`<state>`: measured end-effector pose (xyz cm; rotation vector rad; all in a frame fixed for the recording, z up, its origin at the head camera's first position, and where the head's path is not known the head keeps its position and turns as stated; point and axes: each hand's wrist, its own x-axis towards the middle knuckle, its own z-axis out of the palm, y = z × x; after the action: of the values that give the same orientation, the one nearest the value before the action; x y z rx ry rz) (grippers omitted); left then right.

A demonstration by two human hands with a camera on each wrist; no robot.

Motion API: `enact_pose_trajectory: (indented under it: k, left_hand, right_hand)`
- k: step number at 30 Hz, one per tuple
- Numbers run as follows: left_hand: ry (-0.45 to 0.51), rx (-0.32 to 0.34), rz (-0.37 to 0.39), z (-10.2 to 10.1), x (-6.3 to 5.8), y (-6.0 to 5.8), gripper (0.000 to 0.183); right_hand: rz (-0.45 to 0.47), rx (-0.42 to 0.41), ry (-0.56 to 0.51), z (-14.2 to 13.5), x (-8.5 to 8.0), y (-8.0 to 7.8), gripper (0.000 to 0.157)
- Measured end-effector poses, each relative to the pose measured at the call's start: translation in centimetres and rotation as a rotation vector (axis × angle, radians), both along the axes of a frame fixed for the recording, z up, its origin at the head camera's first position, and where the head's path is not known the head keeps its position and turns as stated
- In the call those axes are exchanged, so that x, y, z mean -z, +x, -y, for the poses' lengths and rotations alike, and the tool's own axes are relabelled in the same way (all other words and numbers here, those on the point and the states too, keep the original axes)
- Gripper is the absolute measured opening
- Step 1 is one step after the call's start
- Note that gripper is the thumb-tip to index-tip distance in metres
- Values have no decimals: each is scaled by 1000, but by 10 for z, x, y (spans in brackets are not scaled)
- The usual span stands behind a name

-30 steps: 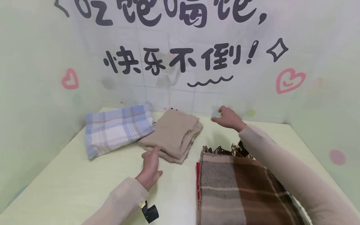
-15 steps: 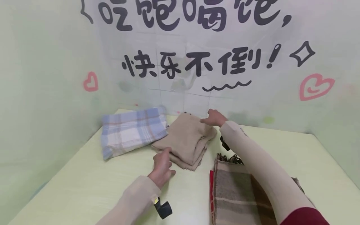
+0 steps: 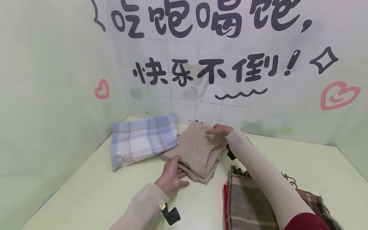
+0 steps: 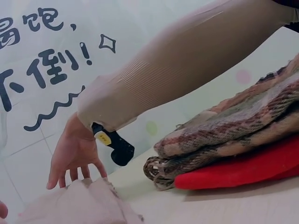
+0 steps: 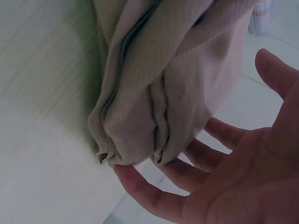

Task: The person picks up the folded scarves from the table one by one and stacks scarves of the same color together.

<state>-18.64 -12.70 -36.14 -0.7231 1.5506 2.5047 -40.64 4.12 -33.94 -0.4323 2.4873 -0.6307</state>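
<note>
A folded tan cloth (image 3: 195, 145) lies in stacked layers at the back middle of the table. At its near left corner is my left hand (image 3: 169, 179), one digit over the edge and the others spread beside it. My right hand (image 3: 219, 129) reaches across the far right side of the cloth. In the right wrist view, the right hand's fingers (image 5: 191, 172) lie along the folded edge, while the thumb (image 5: 275, 70) stands apart from it. Only a fingertip (image 4: 3, 210) of the left hand shows in the left wrist view.
Left of the tan cloth lies a folded blue-and-white plaid cloth (image 3: 143, 140), close against it. A fringed brown plaid scarf (image 3: 247, 198) lies folded at the front right on a red cloth (image 3: 225, 204), partly under my right arm. A printed wall sheet (image 3: 184, 105) hangs behind the table.
My right hand has come left and down from beside the tan cloth onto its far right side. The left hand has stayed at the near corner, its fingers closer in. The head view has shifted.
</note>
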Motion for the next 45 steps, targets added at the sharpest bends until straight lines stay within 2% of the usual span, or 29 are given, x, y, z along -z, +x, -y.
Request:
enact_pose_trajectory:
  k: [4, 5, 6, 9, 11, 12, 17, 21, 24, 26, 29, 35, 38, 45]
  left_hand:
    - [37, 17, 10, 5, 0, -2, 71]
    - [45, 25, 13, 7, 0, -2, 70]
    - [47, 31, 15, 9, 1, -3, 69]
    - [52, 41, 26, 13, 4, -4, 63]
    - [44, 43, 31, 15, 6, -4, 59]
    - [34, 46, 31, 15, 7, -4, 57]
    - [-43, 52, 30, 18, 12, -2, 44]
    - [-89, 42, 36, 22, 13, 2, 32]
    - [-106, 51, 31, 24, 14, 4, 29]
    - [-123, 60, 26, 26, 16, 5, 29]
    - [-138, 63, 17, 28, 17, 5, 28]
    - [-151, 52, -4, 30, 17, 9, 18]
    - [-153, 49, -17, 33, 15, 15, 12]
    - [-219, 75, -17, 49, 7, 32, 11]
  right_hand:
    - [-21, -25, 6, -4, 12, -16, 82]
    - [-41, -42, -17, -8, 23, -29, 87]
    - [-43, -34, -24, -9, 28, -34, 88]
    - [-32, 1, -36, -12, 34, -37, 92]
    - [4, 45, -51, -12, 32, -30, 91]
    - [31, 82, -35, -10, 22, -16, 87]
    - [49, 117, -34, -15, 15, 11, 80]
    - [13, 117, -75, -21, 13, 26, 57]
    - [-7, 112, -106, -24, 10, 32, 35]
    - [-26, 105, -122, -26, 6, 35, 27]
    - [-36, 96, -138, -27, -3, 42, 26]
    - [16, 118, -232, -26, -14, 61, 33]
    - [19, 117, -275, -23, -17, 71, 38]
    - [22, 145, -352, -17, -25, 102, 32]
